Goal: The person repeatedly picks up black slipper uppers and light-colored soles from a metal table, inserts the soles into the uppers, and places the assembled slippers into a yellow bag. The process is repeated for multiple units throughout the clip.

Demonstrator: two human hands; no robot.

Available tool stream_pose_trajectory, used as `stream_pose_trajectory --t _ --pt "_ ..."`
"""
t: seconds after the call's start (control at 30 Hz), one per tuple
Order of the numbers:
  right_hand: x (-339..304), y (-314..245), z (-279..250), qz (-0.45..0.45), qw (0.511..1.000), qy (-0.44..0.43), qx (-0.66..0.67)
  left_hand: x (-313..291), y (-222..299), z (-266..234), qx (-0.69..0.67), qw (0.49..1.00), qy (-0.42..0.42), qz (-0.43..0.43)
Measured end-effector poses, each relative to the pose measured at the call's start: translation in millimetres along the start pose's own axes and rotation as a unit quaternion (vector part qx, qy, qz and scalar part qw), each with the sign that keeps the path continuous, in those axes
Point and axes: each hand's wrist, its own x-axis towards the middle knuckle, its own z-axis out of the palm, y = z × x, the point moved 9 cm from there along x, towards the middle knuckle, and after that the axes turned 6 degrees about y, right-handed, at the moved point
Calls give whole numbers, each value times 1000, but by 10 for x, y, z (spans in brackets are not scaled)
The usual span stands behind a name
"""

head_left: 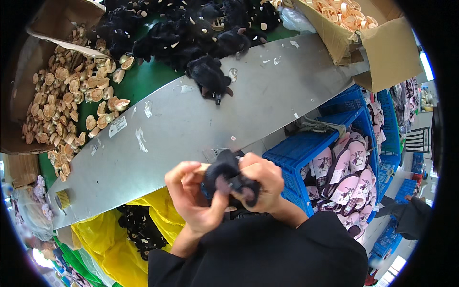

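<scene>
Close to my body, both hands hold a small black plush animal piece [223, 165] with dull pink ears. My left hand [195, 201] grips its left side, fingers curled and thumb pressed near one ear. My right hand [264, 181] closes round its other side by the second ear. What lies inside the plush is hidden. Farther off on the metal table [191, 129] rests another black plush piece [208, 75], with brownish ears and a small dark tip toward me. Behind it spreads a heap of black plush pieces [172, 36] dotted with pale bits.
At left, a cardboard box [19, 103] spills gold-and-beige cup-shaped parts [62, 100]. Another carton [389, 52], at far right, holds peach-coloured loops [342, 14]. Blue crates [291, 158] of pink slippers [344, 191] stand right. A yellow bag [98, 244] with black pieces sits lower left.
</scene>
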Motion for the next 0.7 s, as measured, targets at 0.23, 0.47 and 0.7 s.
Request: stream_pose_trajectory --t 0.23,0.47,0.7 --pt "-218 217 388 29 970 -190 148 244 -120 -227 44 960 -247 -125" --pt "-98 227 368 -23 977 -138 160 219 65 -343 127 980 -147 -32" --pt "-33 198 191 -90 995 -14 50 99 171 -313 170 977 -4 130"
